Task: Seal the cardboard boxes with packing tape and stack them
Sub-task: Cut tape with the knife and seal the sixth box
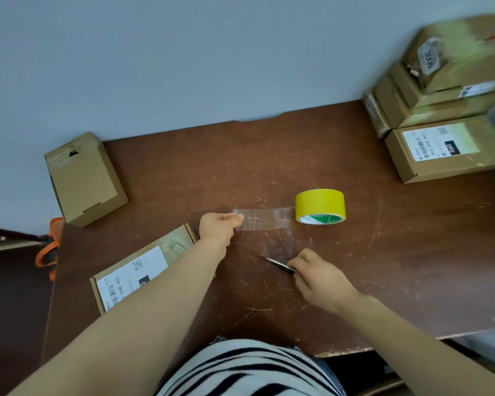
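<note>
We pinch the tape strip (265,220) with our left hand (217,228), right hand (319,274) gripping a blade (277,263); next, probably a cut near the roll (320,207).

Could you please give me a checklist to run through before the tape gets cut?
1. The strip of clear packing tape is drawn out from the yellow tape roll: ok.
2. The left hand pinches the strip's free end: ok.
3. The right hand grips the thin metal blade: ok.
4. The blade is at the strip: not ok; it lies nearer the person, apart from the strip.
5. The strip is lifted off the brown wooden table: cannot tell.
6. The flat labelled cardboard box waits beside the left forearm: ok.
</note>
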Action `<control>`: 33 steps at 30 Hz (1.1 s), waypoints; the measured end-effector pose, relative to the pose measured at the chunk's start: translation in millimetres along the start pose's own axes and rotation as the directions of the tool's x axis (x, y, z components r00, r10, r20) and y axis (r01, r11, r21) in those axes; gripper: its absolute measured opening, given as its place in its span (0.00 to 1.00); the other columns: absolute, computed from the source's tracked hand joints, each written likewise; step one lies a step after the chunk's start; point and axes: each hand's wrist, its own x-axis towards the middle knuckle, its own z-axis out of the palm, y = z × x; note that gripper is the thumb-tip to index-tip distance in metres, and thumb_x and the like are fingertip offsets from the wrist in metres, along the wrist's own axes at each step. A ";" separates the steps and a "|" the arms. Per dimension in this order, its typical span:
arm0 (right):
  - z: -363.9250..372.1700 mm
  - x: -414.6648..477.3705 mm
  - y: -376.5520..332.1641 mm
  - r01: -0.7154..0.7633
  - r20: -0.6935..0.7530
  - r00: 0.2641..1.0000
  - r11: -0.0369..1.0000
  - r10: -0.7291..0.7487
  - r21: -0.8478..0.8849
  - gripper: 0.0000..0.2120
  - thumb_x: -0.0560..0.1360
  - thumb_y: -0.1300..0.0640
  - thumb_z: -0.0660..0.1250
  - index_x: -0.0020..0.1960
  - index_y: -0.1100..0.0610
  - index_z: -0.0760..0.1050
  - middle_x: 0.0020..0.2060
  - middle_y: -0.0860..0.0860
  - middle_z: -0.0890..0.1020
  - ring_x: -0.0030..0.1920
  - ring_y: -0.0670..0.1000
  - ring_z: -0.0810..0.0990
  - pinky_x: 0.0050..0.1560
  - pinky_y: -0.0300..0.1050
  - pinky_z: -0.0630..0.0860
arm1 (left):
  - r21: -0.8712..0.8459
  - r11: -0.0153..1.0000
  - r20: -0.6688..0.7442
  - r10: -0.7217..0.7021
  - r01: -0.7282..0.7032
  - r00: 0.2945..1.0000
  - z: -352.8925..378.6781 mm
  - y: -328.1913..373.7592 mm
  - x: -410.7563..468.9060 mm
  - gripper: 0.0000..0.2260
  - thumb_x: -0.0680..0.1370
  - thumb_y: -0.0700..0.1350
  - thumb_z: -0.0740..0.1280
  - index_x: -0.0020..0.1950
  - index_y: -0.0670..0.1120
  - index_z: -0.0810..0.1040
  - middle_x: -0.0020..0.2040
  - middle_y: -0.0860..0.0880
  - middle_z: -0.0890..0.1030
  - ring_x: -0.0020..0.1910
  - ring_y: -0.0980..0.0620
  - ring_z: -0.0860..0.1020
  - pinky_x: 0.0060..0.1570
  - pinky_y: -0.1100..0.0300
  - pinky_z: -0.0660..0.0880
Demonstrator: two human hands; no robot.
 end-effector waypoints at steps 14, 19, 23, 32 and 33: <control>-13.4 31.1 -37.2 -0.402 -0.007 0.910 0.888 0.414 0.224 0.14 0.83 0.53 0.49 0.58 0.60 0.69 0.45 0.56 0.83 0.44 0.59 0.82 0.42 0.50 0.78 | -0.023 1.000 -0.009 -0.001 0.000 1.000 1.2 -1.7 0.0 0.03 0.75 0.41 0.72 0.42 0.43 0.80 0.36 0.45 0.76 0.29 0.52 0.66 0.25 0.63 0.63; -17.5 35.3 -45.8 -0.393 -0.084 0.915 0.919 0.395 0.036 0.15 0.84 0.53 0.48 0.58 0.60 0.69 0.51 0.55 0.81 0.52 0.58 0.80 0.40 0.45 0.68 | -0.041 0.999 -0.010 -0.003 0.002 1.000 1.8 -2.1 -0.9 0.03 0.75 0.41 0.71 0.41 0.44 0.80 0.38 0.44 0.77 0.29 0.52 0.66 0.26 0.62 0.64; -14.1 40.7 -45.9 -0.404 -0.095 0.912 0.912 0.398 -0.064 0.12 0.83 0.57 0.51 0.59 0.60 0.70 0.51 0.55 0.82 0.52 0.58 0.81 0.41 0.45 0.71 | -0.028 1.000 -0.030 0.007 -0.008 1.000 3.6 1.4 -1.1 0.07 0.75 0.41 0.71 0.38 0.45 0.78 0.38 0.45 0.77 0.30 0.52 0.67 0.28 0.62 0.66; -5.7 22.2 -44.0 -0.383 -0.087 0.924 0.905 0.373 -0.185 0.10 0.82 0.58 0.54 0.58 0.59 0.71 0.51 0.54 0.82 0.52 0.56 0.82 0.39 0.42 0.67 | -0.016 1.000 -0.029 0.023 -0.024 0.999 7.4 9.7 -4.1 0.10 0.76 0.39 0.69 0.34 0.44 0.77 0.33 0.45 0.75 0.27 0.52 0.65 0.27 0.62 0.63; -5.1 21.0 -44.0 -0.391 -0.079 0.920 0.904 0.383 -0.174 0.10 0.82 0.58 0.54 0.57 0.59 0.72 0.51 0.54 0.82 0.52 0.56 0.81 0.39 0.42 0.67 | -0.004 1.000 -0.027 0.030 -0.030 0.999 7.2 10.3 -4.6 0.10 0.76 0.39 0.69 0.34 0.44 0.77 0.31 0.46 0.73 0.26 0.52 0.64 0.28 0.62 0.63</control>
